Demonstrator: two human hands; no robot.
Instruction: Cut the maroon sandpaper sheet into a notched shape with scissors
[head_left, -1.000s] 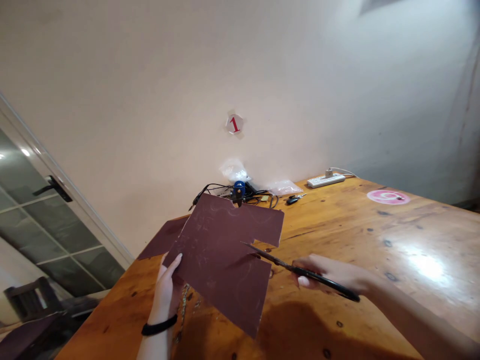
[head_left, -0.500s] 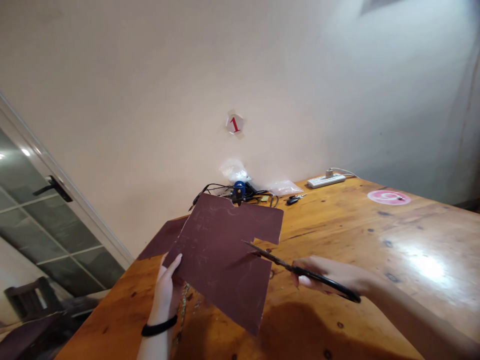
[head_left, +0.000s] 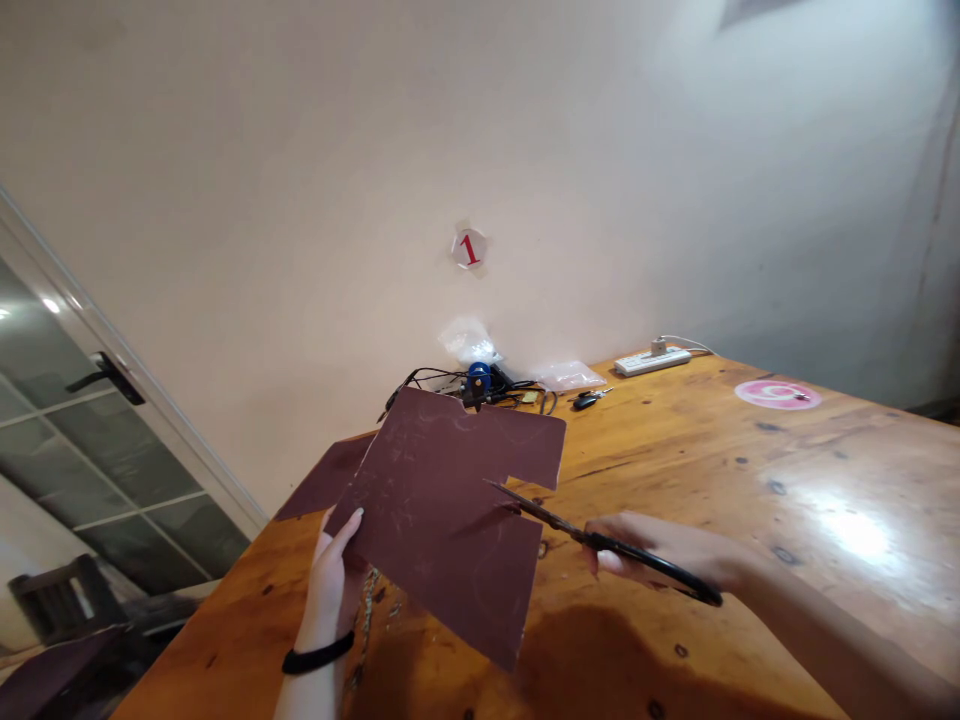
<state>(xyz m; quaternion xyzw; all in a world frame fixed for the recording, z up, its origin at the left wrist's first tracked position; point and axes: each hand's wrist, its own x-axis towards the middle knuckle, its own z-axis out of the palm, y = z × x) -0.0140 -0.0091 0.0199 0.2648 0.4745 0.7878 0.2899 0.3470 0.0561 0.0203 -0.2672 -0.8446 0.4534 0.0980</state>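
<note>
A stiff dark maroon sheet (head_left: 442,510) is held tilted above the wooden table. Its surface carries faint pale scribbled lines, with a small notch in the far edge and a larger cut-out in the right edge. My left hand (head_left: 337,565), a black band at its wrist, grips the sheet's left edge, thumb on top and the other fingers mostly hidden beneath. Scissors with black handles (head_left: 652,565) are in my right hand (head_left: 637,540), its fingers around the handles and partly hidden. Their blades reach into the cut-out, one tip lying over the sheet.
Another maroon piece (head_left: 322,478) lies at the table's left edge. Along the wall are tangled black cables with a blue round part (head_left: 478,377), plastic bags (head_left: 570,376), keys (head_left: 589,399) and a white power strip (head_left: 652,361). A pink round sticker (head_left: 778,395) is farther right. A dark chair (head_left: 64,600) stands left.
</note>
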